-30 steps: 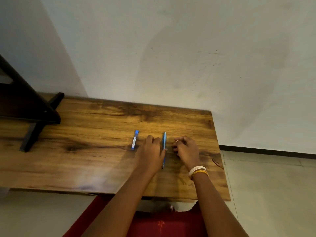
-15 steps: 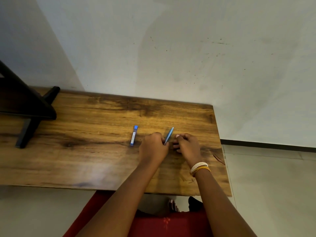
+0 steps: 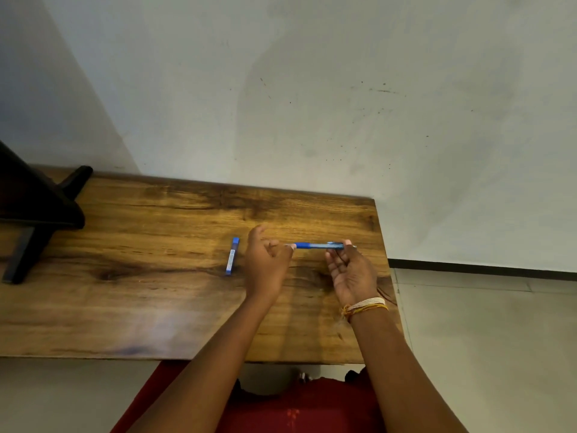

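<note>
The blue pen (image 3: 315, 245), which looks light, stiff and a little slick, is held level over the tabletop (image 3: 150, 285), the left hand (image 3: 267, 265) pinching one end and the right hand (image 3: 351, 271) curled round the other, probably the surest holds.

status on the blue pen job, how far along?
Done: the blue pen is up off the table, held level. In hand: the left hand pinches one end, the right hand the other. Left: the small blue tube lies untouched on the table beside the left hand.
</note>
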A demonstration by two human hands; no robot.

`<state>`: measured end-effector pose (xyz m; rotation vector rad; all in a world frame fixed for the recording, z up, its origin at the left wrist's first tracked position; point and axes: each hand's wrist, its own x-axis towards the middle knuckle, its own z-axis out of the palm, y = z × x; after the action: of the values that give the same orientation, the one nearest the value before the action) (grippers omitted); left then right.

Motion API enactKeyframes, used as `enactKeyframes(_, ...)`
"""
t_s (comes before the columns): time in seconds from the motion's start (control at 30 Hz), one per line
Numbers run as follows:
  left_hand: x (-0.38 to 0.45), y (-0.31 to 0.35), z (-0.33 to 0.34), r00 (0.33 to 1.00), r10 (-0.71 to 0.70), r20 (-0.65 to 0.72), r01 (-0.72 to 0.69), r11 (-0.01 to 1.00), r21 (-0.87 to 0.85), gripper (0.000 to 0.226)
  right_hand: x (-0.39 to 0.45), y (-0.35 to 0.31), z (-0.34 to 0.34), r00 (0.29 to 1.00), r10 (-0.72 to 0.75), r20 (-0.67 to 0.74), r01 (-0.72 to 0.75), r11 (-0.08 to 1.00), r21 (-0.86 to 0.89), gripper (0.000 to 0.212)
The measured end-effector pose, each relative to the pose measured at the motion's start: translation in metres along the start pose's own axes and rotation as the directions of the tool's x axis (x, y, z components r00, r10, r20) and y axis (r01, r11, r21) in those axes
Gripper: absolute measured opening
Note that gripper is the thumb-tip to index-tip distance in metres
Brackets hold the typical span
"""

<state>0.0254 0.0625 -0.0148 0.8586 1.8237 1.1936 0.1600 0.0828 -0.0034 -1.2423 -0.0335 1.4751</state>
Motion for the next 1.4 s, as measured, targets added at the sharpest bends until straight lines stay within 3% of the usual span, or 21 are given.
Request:
enactKeyframes(0.03, 0.001, 0.003, 0.001, 0.986, -0.152, 0.066, 0.161, 0.974, -0.162, 0.068, 0.000, 0.000, -0.001, 1.000, 0.011, 0.006, -0.011, 1.000, 0.022, 0.027)
enactKeyframes(0.1, -0.002, 0.007, 0.003, 0.894, -0.344, 0.288, 0.441, 0.791, -0.424, 0.066, -0.001, 0.003, 0.000, 0.998, 0.045, 0.041, -0.046, 0.998, 0.039, 0.028)
enactKeyframes(0.2, -0.008, 0.010, 0.007, 0.826, -0.340, 0.449, 0.555, 0.630, -0.543, 0.030, -0.003, 0.012, 0.003, 0.990, 0.095, 0.104, -0.095, 0.995, -0.003, 0.021)
enactKeyframes(0.37, -0.005, 0.008, 0.008, 0.838, -0.345, 0.422, 0.545, 0.551, -0.632, 0.006, -0.004, 0.014, 0.000, 0.978, 0.103, 0.181, -0.087, 0.992, -0.089, 0.010)
enactKeyframes(0.63, -0.005, 0.011, 0.015, 0.861, -0.340, 0.379, 0.509, 0.542, -0.669, 0.010, -0.010, 0.005, -0.003, 0.968, 0.077, 0.237, -0.033, 0.982, -0.186, 0.018)
enactKeyframes(0.97, -0.009, 0.012, 0.026, 0.864, -0.379, 0.332, 0.497, 0.529, -0.688, 0.011, -0.009, 0.005, -0.005, 0.982, -0.010, 0.191, 0.046, 0.982, -0.184, 0.020)
enactKeyframes(1.17, -0.009, 0.011, 0.025, 0.863, -0.386, 0.325, 0.498, 0.547, -0.673, 0.009, -0.006, 0.002, -0.004, 0.989, 0.033, 0.145, 0.003, 0.970, -0.242, 0.014)
enactKeyframes(1.27, -0.005, 0.009, 0.024, 0.865, -0.397, 0.308, 0.497, 0.587, -0.639, 0.008, 0.003, -0.003, -0.010, 0.992, -0.111, 0.061, 0.126, 0.837, -0.532, 0.011)
enactKeyframes(1.33, -0.002, 0.007, 0.022, 0.862, -0.402, 0.309, 0.503, 0.604, -0.618, 0.009, 0.010, -0.006, -0.016, 0.954, -0.291, 0.066, 0.236, 0.601, -0.764, 0.009)
enactKeyframes(1.4, 0.001, 0.007, 0.020, 0.860, -0.405, 0.311, 0.507, 0.608, -0.610, 0.008, 0.012, -0.007, -0.021, 0.903, -0.403, 0.152, 0.309, 0.360, -0.881, 0.012)
